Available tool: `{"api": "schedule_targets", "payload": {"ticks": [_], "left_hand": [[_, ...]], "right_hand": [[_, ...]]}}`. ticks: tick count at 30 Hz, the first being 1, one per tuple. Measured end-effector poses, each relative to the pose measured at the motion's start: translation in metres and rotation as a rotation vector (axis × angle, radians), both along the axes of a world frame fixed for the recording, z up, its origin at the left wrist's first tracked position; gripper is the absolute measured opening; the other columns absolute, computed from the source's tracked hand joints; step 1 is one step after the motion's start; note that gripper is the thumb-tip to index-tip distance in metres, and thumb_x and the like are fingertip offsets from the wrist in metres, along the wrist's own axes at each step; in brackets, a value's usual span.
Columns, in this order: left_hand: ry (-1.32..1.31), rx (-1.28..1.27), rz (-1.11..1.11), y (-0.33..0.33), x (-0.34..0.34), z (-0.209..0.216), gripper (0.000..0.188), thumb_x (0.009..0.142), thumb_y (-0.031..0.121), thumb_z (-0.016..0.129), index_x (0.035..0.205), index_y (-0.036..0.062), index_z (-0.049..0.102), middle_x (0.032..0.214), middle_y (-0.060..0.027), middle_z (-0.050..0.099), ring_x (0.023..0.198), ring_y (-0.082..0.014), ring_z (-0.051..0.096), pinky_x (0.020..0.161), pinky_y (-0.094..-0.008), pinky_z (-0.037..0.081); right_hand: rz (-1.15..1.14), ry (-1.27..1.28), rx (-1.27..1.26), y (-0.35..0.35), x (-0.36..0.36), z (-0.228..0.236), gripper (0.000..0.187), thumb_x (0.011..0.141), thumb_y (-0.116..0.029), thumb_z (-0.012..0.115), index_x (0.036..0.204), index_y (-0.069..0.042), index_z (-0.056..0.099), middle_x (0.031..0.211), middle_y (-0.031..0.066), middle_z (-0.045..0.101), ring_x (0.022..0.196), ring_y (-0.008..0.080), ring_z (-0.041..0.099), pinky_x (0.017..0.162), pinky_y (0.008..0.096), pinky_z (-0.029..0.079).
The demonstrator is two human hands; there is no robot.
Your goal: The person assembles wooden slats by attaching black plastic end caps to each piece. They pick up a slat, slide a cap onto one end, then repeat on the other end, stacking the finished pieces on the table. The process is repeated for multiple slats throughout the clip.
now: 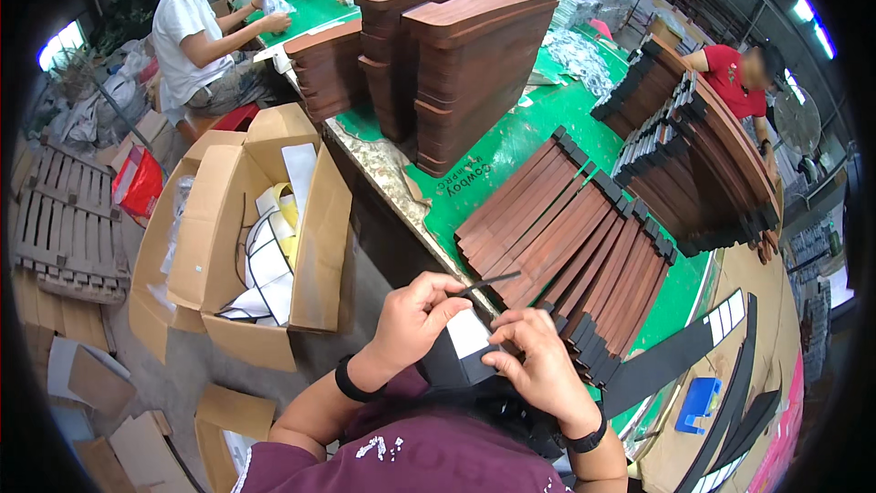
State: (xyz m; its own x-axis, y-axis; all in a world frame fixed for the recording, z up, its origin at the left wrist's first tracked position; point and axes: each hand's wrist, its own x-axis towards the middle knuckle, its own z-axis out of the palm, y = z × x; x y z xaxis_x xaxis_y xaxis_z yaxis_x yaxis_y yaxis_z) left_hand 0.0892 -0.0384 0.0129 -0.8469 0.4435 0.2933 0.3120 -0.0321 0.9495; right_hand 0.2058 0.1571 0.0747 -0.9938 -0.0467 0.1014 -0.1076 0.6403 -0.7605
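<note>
In front of my chest, my left hand (415, 319) is closed, its thumb and fingers pinching a thin black strip (493, 283) that sticks out to the right. Just below it is a black piece with a white rectangular face (470, 336). My right hand (538, 361) grips that piece at its right edge between thumb and fingers. Whether the strip is joined to the piece cannot be made out. Beyond my hands, brown wood-look slats with black ends (570, 237) lie fanned out on the green tabletop (493, 173).
Tall stacks of brown slats (484, 55) stand farther back. An open cardboard box (315, 237) with white and black scraps is at left. Long black strips with white patches (684, 347) and a blue holder (698, 404) lie at right. Two people work across the table.
</note>
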Motion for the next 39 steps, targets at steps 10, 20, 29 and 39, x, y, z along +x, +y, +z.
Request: {"api": "schedule_targets", "payload": {"ticks": [10,20,29,39], "left_hand": [[0.014,-0.363,-0.051,0.005,-0.007,0.003,0.017,0.093,0.018,0.083,0.091,0.0039,0.074,0.074,-0.0084,0.07,0.065,-0.0177,0.069,0.061,-0.0338,0.053],[0.061,-0.323,-0.292,0.011,0.021,-0.016,0.031,0.097,0.028,0.08,0.105,0.0013,0.067,0.086,-0.0113,0.07,0.075,-0.0298,0.071,0.067,-0.0402,0.057],[0.43,-0.355,-0.089,0.034,0.037,-0.016,0.03,0.095,0.022,0.082,0.118,0.0054,0.072,0.096,-0.0085,0.071,0.077,-0.0244,0.075,0.065,-0.0377,0.06],[0.393,-0.403,-0.025,0.033,0.038,-0.019,0.02,0.096,0.02,0.08,0.103,0.0031,0.071,0.086,-0.0096,0.071,0.068,-0.0269,0.073,0.059,-0.0379,0.059]], "right_hand": [[0.133,0.323,0.221,-0.003,-0.002,-0.013,0.029,0.08,-0.015,0.089,0.093,-0.01,0.063,0.106,0.0061,0.065,0.104,0.0313,0.062,0.098,0.0474,0.048],[-0.27,0.177,0.113,0.018,-0.007,-0.014,0.022,0.085,-0.007,0.085,0.097,-0.003,0.067,0.091,0.013,0.069,0.089,0.0343,0.066,0.077,0.043,0.054],[-0.251,-0.009,-0.009,0.03,-0.004,-0.02,0.021,0.09,-0.012,0.083,0.1,-0.001,0.068,0.094,0.0155,0.071,0.093,0.0355,0.068,0.082,0.0431,0.054],[-0.317,0.259,0.256,0.04,-0.001,-0.039,0.09,0.081,-0.014,0.089,0.158,0.0,0.046,0.147,0.0245,0.054,0.132,0.0433,0.054,0.113,0.0521,0.042]]}}
